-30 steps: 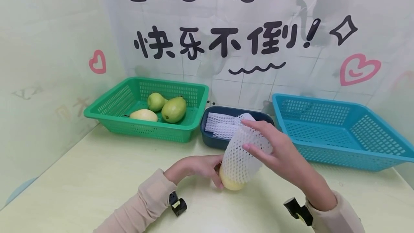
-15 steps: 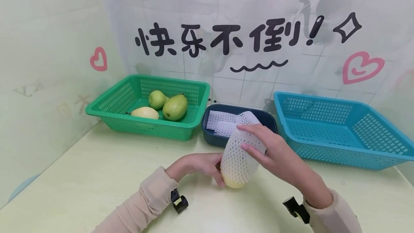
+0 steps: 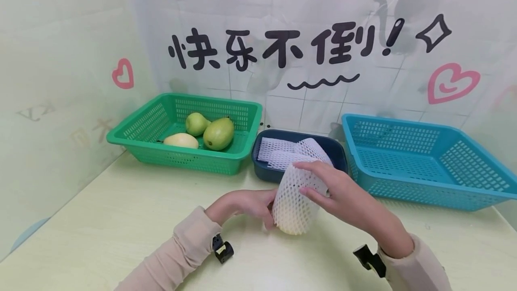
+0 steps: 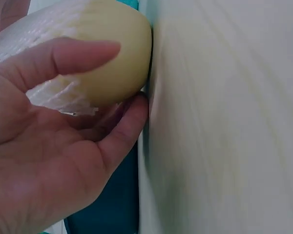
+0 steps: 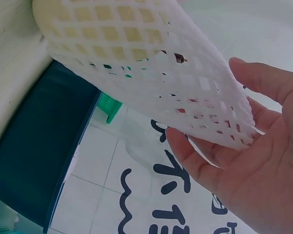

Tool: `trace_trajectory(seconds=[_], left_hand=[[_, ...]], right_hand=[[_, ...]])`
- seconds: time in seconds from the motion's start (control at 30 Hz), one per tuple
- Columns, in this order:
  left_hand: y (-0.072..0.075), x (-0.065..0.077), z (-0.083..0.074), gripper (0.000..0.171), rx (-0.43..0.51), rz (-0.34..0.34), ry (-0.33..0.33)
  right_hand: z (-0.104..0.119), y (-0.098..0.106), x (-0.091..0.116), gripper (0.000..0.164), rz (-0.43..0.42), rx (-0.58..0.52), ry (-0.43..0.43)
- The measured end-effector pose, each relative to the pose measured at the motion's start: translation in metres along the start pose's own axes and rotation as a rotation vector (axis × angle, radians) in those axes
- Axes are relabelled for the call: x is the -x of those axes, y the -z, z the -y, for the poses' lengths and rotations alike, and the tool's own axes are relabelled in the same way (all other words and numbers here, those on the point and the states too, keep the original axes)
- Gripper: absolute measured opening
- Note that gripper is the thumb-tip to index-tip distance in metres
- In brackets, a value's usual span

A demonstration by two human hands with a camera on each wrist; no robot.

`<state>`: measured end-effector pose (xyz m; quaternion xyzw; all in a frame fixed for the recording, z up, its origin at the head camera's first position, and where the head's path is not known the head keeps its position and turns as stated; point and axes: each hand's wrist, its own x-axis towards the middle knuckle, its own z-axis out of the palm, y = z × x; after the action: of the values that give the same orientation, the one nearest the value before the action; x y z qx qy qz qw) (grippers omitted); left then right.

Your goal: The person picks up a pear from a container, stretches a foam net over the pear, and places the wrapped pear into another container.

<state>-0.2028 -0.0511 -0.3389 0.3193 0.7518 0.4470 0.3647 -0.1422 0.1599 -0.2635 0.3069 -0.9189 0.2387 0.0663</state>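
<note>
A pale yellow pear (image 4: 118, 53) stands on the table, sheathed in a white foam net sleeve (image 3: 296, 196) that leaves only its bottom end bare in the head view. My left hand (image 3: 251, 205) holds the pear low on its left side. In the left wrist view the thumb lies along the fruit and a finger curls beneath it. My right hand (image 3: 343, 196) holds the loose upper end of the sleeve, with thumb and fingers on either side of it in the right wrist view. The pear's top is hidden inside the net.
At the back left, a green basket (image 3: 190, 165) contains two green pears (image 3: 218, 134) and a pale one (image 3: 180, 140). A dark blue tub (image 3: 266, 174) with more foam nets (image 3: 278, 151) stands behind my hands. To the right is a blue basket (image 3: 424, 187).
The foam net has slid further down over the pear, so less yellow shows at the bottom. My right hand has moved down and slightly left with it; the left hand stays nearly in place.
</note>
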Motion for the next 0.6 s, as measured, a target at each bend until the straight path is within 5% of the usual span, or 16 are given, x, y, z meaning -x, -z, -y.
trace_trajectory(seconds=[0.33,0.6], left_hand=[[0.001,0.005,-0.004,0.099,-0.003,-0.012,0.027],[0.005,0.008,-0.006,0.088,-0.013,-0.048,0.044]], right_hand=[[0.001,0.001,0.001,0.048,0.013,0.032,0.021],[0.0,0.016,0.004,0.071,0.019,-0.084,-0.177]])
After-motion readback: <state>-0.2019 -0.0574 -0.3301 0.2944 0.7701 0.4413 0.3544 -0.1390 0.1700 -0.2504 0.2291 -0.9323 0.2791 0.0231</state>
